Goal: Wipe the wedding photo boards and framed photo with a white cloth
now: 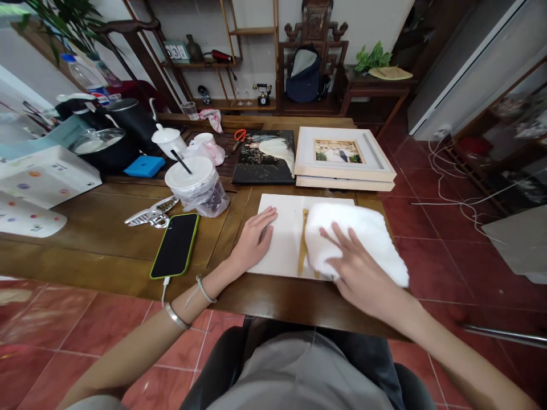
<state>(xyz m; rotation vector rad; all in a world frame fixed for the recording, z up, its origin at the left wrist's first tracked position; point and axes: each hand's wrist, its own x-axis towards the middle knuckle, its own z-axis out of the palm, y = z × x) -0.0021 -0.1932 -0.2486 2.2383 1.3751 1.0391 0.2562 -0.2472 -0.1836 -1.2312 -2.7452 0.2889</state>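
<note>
A flat white board lies on the wooden table near its front edge. My left hand rests on the board's left side, fingers stretched out, holding nothing. On the right part of the board is a thick, soft white pad, perhaps folded cloth or batting. My right hand lies on the pad with its fingers spread, slightly blurred. Along the pad's left edge a narrow yellowish-brown strip runs across the board; I cannot tell what it is.
Behind the board are stacked white picture frames and a dark photo panel. To the left lie a phone on a cable, metal scissors and a lidded drink cup. Orange-handled scissors are farther back.
</note>
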